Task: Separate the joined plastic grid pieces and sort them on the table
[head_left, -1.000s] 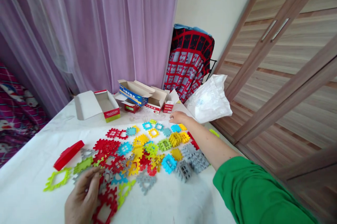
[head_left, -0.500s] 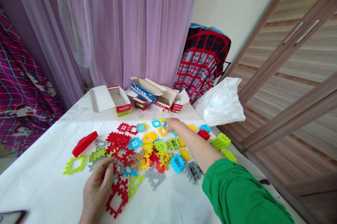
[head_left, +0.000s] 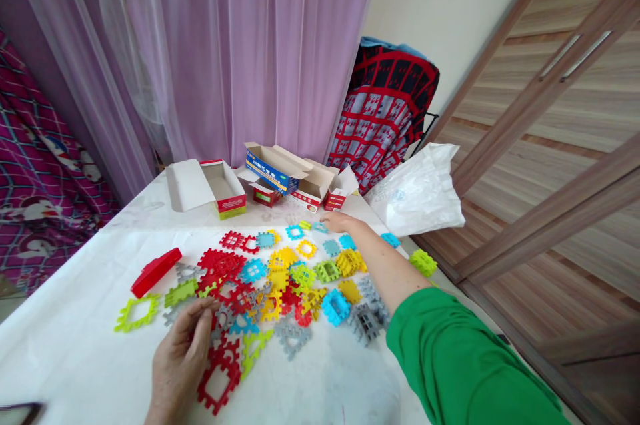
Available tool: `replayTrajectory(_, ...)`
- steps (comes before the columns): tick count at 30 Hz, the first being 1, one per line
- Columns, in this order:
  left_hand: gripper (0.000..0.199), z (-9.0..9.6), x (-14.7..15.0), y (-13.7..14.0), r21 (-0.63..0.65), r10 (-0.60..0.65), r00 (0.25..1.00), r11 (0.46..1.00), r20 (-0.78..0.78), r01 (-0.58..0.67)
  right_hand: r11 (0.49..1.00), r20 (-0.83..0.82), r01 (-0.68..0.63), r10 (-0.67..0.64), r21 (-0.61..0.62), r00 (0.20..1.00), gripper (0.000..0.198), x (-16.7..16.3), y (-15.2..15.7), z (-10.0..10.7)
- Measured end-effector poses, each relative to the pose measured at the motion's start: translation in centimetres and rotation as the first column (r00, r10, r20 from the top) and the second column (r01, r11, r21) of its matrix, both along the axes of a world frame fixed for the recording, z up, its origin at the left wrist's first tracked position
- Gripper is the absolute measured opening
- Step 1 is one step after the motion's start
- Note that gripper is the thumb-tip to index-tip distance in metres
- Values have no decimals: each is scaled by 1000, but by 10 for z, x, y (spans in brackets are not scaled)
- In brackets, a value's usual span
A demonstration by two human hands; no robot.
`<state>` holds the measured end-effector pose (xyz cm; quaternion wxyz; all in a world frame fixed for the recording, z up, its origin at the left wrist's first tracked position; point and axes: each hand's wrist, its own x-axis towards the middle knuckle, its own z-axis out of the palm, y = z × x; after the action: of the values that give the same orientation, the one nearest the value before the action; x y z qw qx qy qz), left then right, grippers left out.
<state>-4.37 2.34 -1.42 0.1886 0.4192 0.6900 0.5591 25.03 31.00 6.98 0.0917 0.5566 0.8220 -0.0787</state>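
Observation:
My left hand (head_left: 183, 345) rests at the near left of the pile, fingers curled together with the thumb alongside. Whether anything is inside them is hidden. Close to its fingertips lie grey building pieces and a red square frame piece (head_left: 219, 382). My right hand (head_left: 338, 220) reaches to the far side of the pile, its fingers closed at a light blue building piece (head_left: 320, 228). Just left of that is a small yellow-green piece (head_left: 305, 225). Interlocking plastic pieces spread between the hands, including a yellow frame (head_left: 307, 249) and a blue hollow block (head_left: 336, 307).
Opened cardboard boxes stand at the back, among them a red one (head_left: 231, 195) and a blue one (head_left: 273, 172). A white plastic bag (head_left: 417, 192) sits at the back right. A long red piece (head_left: 156, 272) lies at left, near a lime frame (head_left: 137, 313).
My right hand has shifted slightly back and to the right, with the light blue piece at its fingertips. My left hand has stayed almost still. The view has shifted slightly.

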Motion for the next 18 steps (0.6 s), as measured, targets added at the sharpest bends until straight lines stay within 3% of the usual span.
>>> replayTrajectory(7,38,-1,-1,1,0,-12,1000,1000,8,12,990,-13,123,-123,67,992,42,26,7,-9)
replayTrajectory(18,38,-1,-2,-1,-25,-7,999,1000,-43,6,988,6,154,-154,19,988,64,-8,0,-19)
